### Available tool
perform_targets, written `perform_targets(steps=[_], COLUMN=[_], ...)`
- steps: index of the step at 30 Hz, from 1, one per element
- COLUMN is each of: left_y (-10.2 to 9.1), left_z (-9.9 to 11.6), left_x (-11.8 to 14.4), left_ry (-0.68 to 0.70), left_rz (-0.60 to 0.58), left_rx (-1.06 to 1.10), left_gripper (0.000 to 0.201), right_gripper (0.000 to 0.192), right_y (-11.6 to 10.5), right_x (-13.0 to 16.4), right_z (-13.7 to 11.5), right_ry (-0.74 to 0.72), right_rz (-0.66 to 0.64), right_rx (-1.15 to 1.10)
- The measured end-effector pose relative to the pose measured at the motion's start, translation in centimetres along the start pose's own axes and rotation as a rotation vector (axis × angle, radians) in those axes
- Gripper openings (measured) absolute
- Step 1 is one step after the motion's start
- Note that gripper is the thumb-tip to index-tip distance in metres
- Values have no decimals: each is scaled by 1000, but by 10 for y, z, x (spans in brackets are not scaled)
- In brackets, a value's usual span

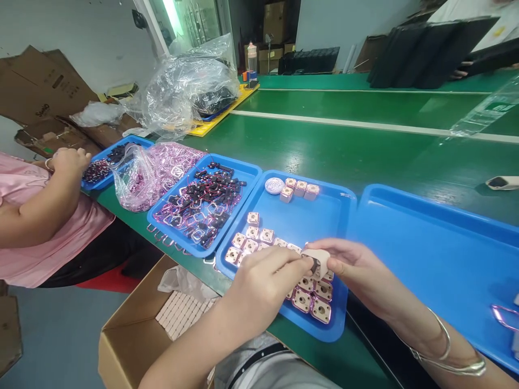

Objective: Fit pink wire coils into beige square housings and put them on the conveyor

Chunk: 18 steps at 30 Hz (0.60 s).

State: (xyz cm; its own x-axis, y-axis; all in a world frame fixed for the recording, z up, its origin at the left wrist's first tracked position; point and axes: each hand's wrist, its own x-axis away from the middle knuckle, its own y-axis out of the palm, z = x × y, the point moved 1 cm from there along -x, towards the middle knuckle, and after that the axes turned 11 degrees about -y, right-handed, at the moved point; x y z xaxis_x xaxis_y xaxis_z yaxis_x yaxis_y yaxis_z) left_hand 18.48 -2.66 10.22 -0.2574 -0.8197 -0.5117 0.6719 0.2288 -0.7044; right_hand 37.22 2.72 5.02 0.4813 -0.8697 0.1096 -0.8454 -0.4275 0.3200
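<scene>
- My fingers (302, 263) on both hands pinch one small square part (317, 261) over the middle blue tray (324, 208).
- Finished-looking squares (253, 240) lie in rows at 9 o'clock of my left hand (263, 283).
- At 3 o'clock of my right hand (357, 267), the big tray (425, 243) holds almost nothing.

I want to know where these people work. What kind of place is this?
Probably a factory assembly line: a long green conveyor belt, blue trays of small square parts, and a coil tray.

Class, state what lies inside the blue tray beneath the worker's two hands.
Inside the blue tray: rows of square beige parts, a round white disc. The left hand and right hand cover some.
</scene>
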Motion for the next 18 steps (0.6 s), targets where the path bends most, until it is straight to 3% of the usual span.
perform_targets(steps=[5,11,15,18], left_y=[11,6,7,8], left_z=[-1,1,-2,-9], left_x=[3,4,4,2], left_ry=[-37,-240,-339,-437], left_rz=[78,176,147,28], left_rx=[66,308,400,440], left_gripper=[15,8,6,4], right_gripper=[35,30,29,29], right_y=[7,13,13,14], right_x=[1,1,1,2], right_z=[2,-2,0,6], right_ry=[31,22,30,23], right_rz=[10,-71,-54,-10], right_rx=[-115,-223,-200,-133])
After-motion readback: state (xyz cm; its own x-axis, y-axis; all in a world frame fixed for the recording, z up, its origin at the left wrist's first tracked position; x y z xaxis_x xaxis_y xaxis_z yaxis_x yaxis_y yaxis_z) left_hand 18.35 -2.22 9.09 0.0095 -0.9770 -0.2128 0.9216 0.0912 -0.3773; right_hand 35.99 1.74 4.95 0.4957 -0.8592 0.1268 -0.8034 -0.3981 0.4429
